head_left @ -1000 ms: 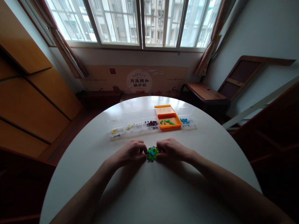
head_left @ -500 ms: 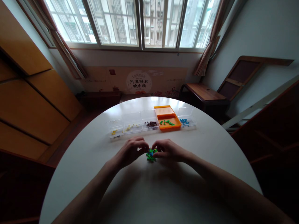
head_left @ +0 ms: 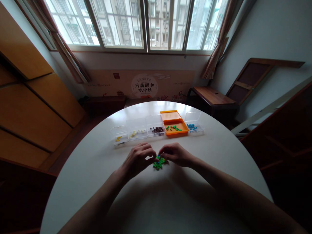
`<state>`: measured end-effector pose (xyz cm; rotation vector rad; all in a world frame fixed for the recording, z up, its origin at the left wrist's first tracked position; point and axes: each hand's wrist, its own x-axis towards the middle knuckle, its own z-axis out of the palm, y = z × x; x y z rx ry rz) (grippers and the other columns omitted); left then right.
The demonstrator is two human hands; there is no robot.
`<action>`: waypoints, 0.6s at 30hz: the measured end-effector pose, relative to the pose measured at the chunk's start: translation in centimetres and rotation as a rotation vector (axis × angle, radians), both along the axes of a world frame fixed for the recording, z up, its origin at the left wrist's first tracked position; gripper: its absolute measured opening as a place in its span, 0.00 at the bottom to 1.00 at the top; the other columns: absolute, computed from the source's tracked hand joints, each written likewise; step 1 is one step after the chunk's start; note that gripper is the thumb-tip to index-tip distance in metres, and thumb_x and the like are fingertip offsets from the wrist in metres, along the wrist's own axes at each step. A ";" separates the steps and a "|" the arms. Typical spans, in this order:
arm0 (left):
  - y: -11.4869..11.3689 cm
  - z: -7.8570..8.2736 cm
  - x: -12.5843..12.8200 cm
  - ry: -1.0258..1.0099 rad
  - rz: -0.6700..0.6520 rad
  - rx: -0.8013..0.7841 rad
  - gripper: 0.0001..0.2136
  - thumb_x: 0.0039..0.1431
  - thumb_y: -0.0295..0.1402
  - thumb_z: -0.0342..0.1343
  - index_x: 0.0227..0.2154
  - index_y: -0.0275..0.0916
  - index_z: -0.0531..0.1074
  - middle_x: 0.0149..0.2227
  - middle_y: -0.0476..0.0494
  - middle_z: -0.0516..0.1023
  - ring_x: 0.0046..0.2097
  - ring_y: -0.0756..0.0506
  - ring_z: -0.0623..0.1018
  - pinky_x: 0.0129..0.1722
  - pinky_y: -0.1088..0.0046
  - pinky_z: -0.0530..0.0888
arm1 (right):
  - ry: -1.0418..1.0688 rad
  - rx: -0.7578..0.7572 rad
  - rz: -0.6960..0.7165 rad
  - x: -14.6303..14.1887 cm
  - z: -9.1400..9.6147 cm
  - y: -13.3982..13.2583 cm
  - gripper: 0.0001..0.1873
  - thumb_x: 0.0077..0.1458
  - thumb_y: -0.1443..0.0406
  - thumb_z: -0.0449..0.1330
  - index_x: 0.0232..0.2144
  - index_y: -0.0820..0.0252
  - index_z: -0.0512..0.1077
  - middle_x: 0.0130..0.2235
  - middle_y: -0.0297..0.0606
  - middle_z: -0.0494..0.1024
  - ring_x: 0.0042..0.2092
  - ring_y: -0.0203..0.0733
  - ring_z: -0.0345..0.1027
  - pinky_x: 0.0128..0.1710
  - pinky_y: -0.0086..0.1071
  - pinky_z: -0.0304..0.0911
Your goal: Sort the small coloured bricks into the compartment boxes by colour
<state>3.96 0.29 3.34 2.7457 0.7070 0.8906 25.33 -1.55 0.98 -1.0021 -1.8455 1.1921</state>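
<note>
Cool daylight comes from the window (head_left: 117, 24) ahead, its panes washed pale with glare, and leaves the room dim, the lower side corners sinking to near-black. It lays a white sheen along the far edge of the table (head_left: 219, 156), dulling to grey nearer the camera, where the backlit left hand (head_left: 140, 157) and right hand (head_left: 176, 155) look dark above broad, soft-edged shadows. The wide lens slants and stretches the cabinet (head_left: 36, 113) at the left edge, and the pile of bricks (head_left: 158, 165) is too small and soft for fine detail.
</note>
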 end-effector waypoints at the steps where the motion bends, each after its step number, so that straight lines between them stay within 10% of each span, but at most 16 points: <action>1: 0.0 -0.1 0.0 0.006 0.003 -0.004 0.13 0.59 0.41 0.57 0.26 0.37 0.72 0.27 0.47 0.73 0.30 0.50 0.70 0.31 0.75 0.66 | -0.002 0.037 -0.069 0.5 -0.1 0.5 0.10 0.52 0.63 0.60 0.33 0.64 0.76 0.25 0.34 0.73 0.26 0.32 0.62 0.27 0.26 0.58; 9: 0.2 -0.6 -0.7 0.059 0.026 -0.090 0.10 0.59 0.39 0.57 0.28 0.37 0.73 0.29 0.46 0.74 0.32 0.49 0.72 0.32 0.74 0.67 | 0.015 0.226 -1.040 8.5 -1.6 5.9 0.17 0.47 0.56 0.60 0.33 0.64 0.76 0.25 0.37 0.75 0.26 0.38 0.66 0.28 0.30 0.62; 18: 0.7 -0.9 -1.2 0.093 0.077 -0.106 0.07 0.61 0.29 0.53 0.29 0.38 0.74 0.31 0.45 0.75 0.34 0.49 0.73 0.34 0.74 0.69 | 0.074 0.197 -1.218 11.6 -3.1 6.9 0.18 0.46 0.56 0.60 0.34 0.65 0.78 0.25 0.37 0.75 0.26 0.39 0.67 0.29 0.32 0.63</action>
